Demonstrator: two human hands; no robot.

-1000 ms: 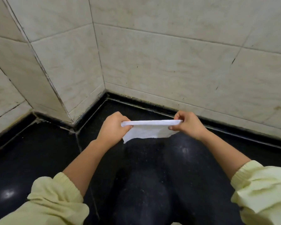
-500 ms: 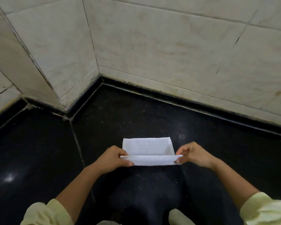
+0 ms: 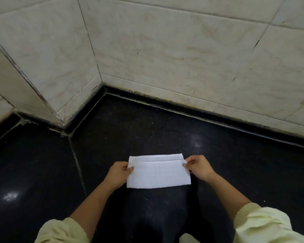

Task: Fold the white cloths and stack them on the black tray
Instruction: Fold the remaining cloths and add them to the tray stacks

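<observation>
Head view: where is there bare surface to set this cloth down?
Bare black stone surface lies between the white cloth and the tiled wall, and to the left past the grout seam. It is crowded only near the person, where the left hand and right hand pinch the cloth's ends.

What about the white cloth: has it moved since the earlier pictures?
Yes. The white cloth came down and nearer, away from the black wall base.
</observation>
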